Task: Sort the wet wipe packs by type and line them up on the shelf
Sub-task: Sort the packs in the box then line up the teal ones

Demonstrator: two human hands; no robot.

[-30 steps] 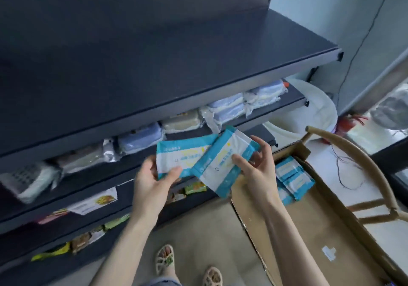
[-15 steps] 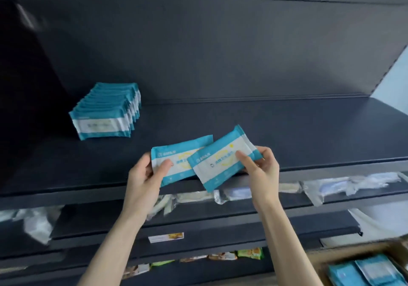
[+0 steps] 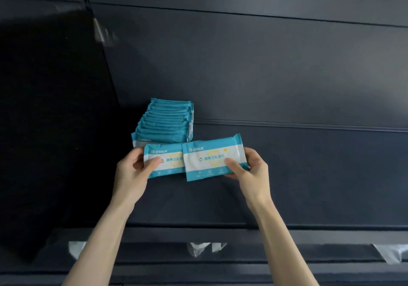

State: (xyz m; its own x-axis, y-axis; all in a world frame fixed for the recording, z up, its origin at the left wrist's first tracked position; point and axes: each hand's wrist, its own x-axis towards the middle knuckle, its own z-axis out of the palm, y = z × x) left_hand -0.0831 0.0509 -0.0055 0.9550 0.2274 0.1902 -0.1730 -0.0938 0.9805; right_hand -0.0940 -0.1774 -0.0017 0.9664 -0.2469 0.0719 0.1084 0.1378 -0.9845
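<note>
Two teal-and-white wet wipe packs are held side by side above the dark shelf (image 3: pixel 309 175). My left hand (image 3: pixel 130 171) pinches the left pack (image 3: pixel 170 155) at its left end, thumb on the front. My right hand (image 3: pixel 249 171) pinches the right pack (image 3: pixel 212 157) at its right end; this pack overlaps the left one's right edge. Just behind them, a row of several identical teal packs (image 3: pixel 165 122) stands upright on the shelf, running back to the rear panel. The held packs hide the front of that row.
A black side panel (image 3: pixel 50 131) closes the shelf at the left, next to the row. The dark rear wall (image 3: pixel 265 65) rises behind. Below the shelf's front edge (image 3: pixel 198 228), clear-wrapped goods (image 3: pixel 198 248) show on a lower shelf.
The view swung up from the cardboard box to the top shelf. Both hands carried the two packs up and left, levelling them just in front of the standing row.
</note>
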